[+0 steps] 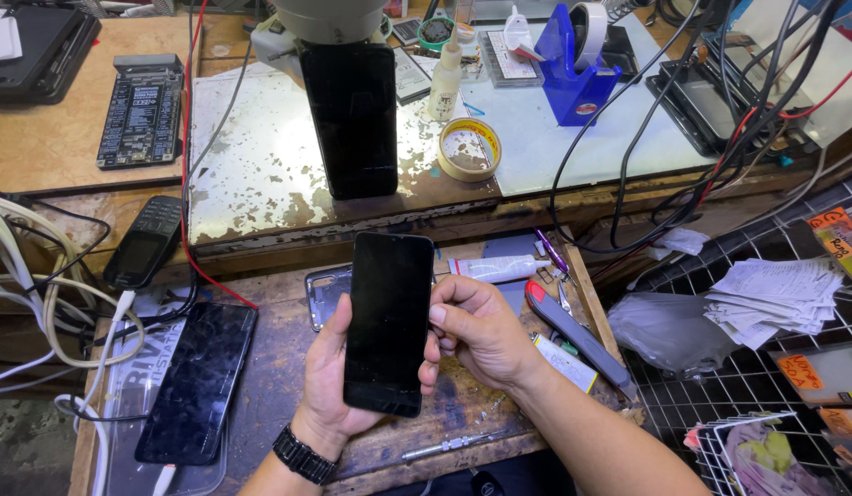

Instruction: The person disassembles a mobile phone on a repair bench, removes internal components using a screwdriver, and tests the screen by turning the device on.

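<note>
Black and glossy, a smartphone [387, 321] stood upright at the centre of the frame, screen dark and facing the camera, held just above a worn wooden bench [279, 386]. The left hand [332, 377] cradled it from behind and below, palm against the back, thumb curled along the lower left edge, fingers hidden behind the body; a black wristwatch [304, 455] sat on that wrist. The right hand [476, 326] came in from the lower right, its fingers bent and pressed together, the thumb and fingertips touching the phone's right edge near the middle.

Behind the phone, partly covered by it, lay a clear phone case [325, 294]. To the lower left a second black smartphone [198, 381] lay flat on a pale plastic sheet, its glass showing cracks. Just beside the right hand, to the right, were a white glue tube [498, 268], a grey and red utility knife [573, 332] and a small white tube [564, 361] near the wrist. A metal screwdriver bit [444, 447] lay at the bench's front edge.

On the raised shelf in the upper middle, another dark phone [351, 119] leaned upright under a microscope base. Near it to the right sat a roll of tape [469, 149], a small white bottle [445, 81] and a blue tape dispenser [573, 69]. At far left, white cables [22, 276] looped beside an old keypad phone [143, 243].
</note>
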